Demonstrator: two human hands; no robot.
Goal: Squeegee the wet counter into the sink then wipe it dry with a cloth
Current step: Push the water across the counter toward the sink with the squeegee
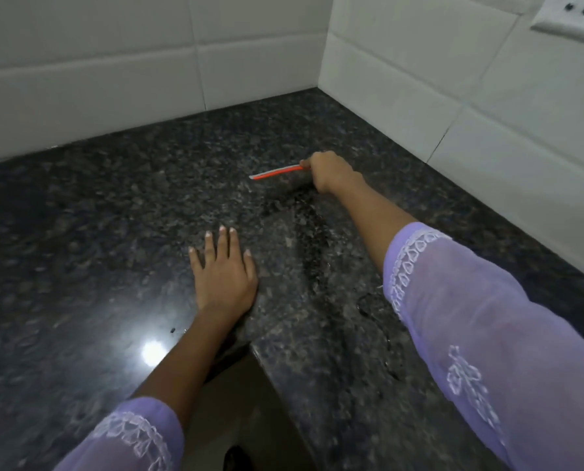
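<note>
The right hand [328, 173] was clenched around the squeegee [277, 172], whose orange-and-white blade lay on the wet counter [113, 198] near the tiled corner. The left hand [223, 273] rested flat on the counter, fingers spread, nearer than the squeegee.

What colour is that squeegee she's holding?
Orange-red with a white strip along it, seen in the head view: squeegee in the right hand.
</note>
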